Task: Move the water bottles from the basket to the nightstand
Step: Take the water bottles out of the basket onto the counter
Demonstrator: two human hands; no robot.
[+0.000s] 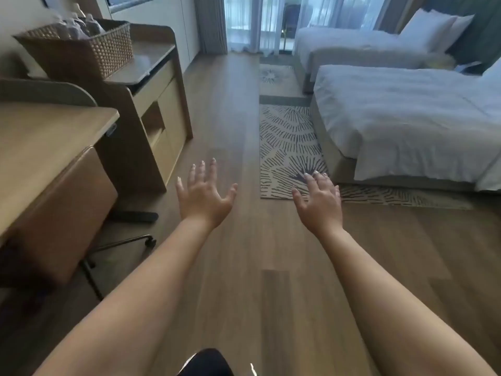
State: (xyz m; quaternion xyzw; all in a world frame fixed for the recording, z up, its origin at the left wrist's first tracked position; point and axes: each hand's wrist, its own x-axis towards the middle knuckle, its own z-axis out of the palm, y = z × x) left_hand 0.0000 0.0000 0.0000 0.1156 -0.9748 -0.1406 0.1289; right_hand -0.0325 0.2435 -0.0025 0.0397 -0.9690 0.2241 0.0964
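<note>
Progress nil, judged: water bottles (78, 24) lay in wicker basket (81, 52). Left hand (202, 195) and right hand (320, 200) both splayed, empty, well apart from basket, over floor. Nightstand not in view. All transfers pending.

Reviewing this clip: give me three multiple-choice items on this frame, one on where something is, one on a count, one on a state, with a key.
1. Where is the wicker basket?
A. On the wooden unit at upper left
B. On the floor
C. On a bed

2. How many beds are in view?
A. One
B. Two
C. Three

3. What are the hands doing?
A. Each grips a bottle
B. Both are open and hold nothing
C. One presses on the desk

Key:
1 A, the basket stands on the unit, water bottles inside.
2 B, near bed and far bed.
3 B, left hand and right hand are spread over the floor.
</note>
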